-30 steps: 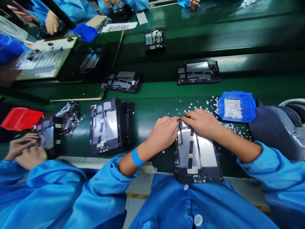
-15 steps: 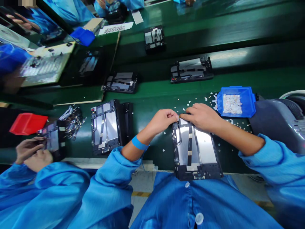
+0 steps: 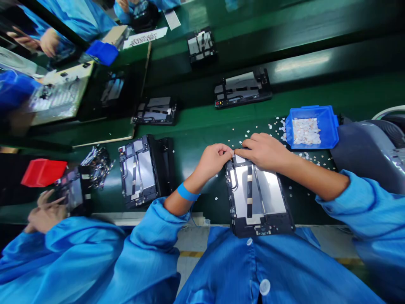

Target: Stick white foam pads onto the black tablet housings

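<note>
An opened tablet lies before me at the bench's front edge, its silver battery panels and black cables facing up. At its far left corner my left hand is closed, thumb and forefinger pinched together; what they hold is too small to make out. My right hand lies over the far edge of the same tablet. Its fingers are stretched out to the left, and the forefinger tip touches that corner beside my left fingertips. My right thumb is mostly hidden. A blue band circles my left wrist.
A blue bin holds small white pieces, more of them scattered around it. More opened tablets stand left, and others lie further back. A co-worker's hands are by a tablet near a red bin. Grey equipment stands right.
The view has shifted slightly. Both my hands stay at the tablet's far left corner, my fingertips barely moved. The co-worker's hands at left have drawn back a little from their tablet.
</note>
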`<act>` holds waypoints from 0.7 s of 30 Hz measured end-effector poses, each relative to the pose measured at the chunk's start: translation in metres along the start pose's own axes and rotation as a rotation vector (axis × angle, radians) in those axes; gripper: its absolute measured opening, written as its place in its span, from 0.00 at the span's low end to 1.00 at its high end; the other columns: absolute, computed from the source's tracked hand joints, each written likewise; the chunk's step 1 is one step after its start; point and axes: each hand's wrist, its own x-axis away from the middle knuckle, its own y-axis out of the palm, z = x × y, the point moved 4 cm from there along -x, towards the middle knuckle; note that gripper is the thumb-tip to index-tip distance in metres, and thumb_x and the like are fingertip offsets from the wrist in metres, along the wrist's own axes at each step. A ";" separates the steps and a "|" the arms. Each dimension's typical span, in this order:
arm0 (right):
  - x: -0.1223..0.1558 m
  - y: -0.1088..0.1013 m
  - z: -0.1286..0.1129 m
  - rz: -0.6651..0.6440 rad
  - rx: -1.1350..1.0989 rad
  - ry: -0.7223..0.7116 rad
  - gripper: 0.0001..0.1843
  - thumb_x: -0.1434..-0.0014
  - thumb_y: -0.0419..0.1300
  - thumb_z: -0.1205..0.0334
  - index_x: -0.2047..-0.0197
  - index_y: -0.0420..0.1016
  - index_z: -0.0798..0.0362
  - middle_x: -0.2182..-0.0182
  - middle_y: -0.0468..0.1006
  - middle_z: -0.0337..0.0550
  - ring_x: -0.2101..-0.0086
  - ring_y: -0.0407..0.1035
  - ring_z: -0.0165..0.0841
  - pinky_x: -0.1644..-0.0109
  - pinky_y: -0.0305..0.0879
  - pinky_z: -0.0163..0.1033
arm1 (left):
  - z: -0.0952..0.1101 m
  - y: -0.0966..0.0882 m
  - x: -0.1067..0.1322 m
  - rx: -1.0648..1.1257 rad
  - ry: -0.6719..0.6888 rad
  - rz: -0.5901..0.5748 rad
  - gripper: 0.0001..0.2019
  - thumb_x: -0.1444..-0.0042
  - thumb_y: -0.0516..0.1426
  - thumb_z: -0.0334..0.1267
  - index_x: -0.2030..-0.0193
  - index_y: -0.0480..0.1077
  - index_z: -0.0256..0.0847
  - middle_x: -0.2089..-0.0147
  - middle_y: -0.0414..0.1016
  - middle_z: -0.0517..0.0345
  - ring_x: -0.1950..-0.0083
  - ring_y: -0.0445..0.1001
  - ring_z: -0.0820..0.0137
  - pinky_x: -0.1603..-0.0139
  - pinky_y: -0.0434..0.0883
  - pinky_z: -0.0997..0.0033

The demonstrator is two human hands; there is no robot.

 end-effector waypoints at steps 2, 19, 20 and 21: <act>0.000 -0.001 0.000 0.002 0.006 -0.002 0.19 0.27 0.54 0.68 0.39 0.78 0.48 0.58 0.76 0.49 0.60 0.56 0.40 0.60 0.41 0.45 | 0.001 0.000 0.000 -0.059 0.020 0.008 0.08 0.42 0.61 0.39 0.68 0.76 0.38 0.75 0.65 0.62 0.72 0.60 0.73 0.71 0.54 0.70; 0.001 0.002 0.000 0.022 -0.009 0.005 0.20 0.28 0.54 0.68 0.39 0.79 0.48 0.59 0.77 0.49 0.60 0.57 0.39 0.59 0.42 0.44 | -0.017 0.018 0.008 0.069 -0.031 0.263 0.11 0.42 0.61 0.30 0.57 0.64 0.41 0.67 0.59 0.65 0.66 0.61 0.73 0.65 0.60 0.72; 0.001 0.002 0.000 0.022 -0.002 0.004 0.20 0.28 0.54 0.68 0.38 0.78 0.47 0.59 0.76 0.48 0.60 0.56 0.39 0.59 0.42 0.45 | -0.017 0.019 0.007 0.125 -0.068 0.243 0.11 0.43 0.61 0.28 0.57 0.63 0.41 0.67 0.58 0.65 0.67 0.60 0.73 0.65 0.60 0.72; 0.001 0.002 0.000 0.021 0.005 0.002 0.20 0.27 0.54 0.67 0.38 0.78 0.47 0.59 0.76 0.48 0.60 0.56 0.39 0.59 0.42 0.45 | -0.017 0.021 0.006 0.180 -0.099 0.221 0.10 0.43 0.60 0.27 0.57 0.64 0.40 0.67 0.59 0.65 0.67 0.60 0.74 0.66 0.59 0.72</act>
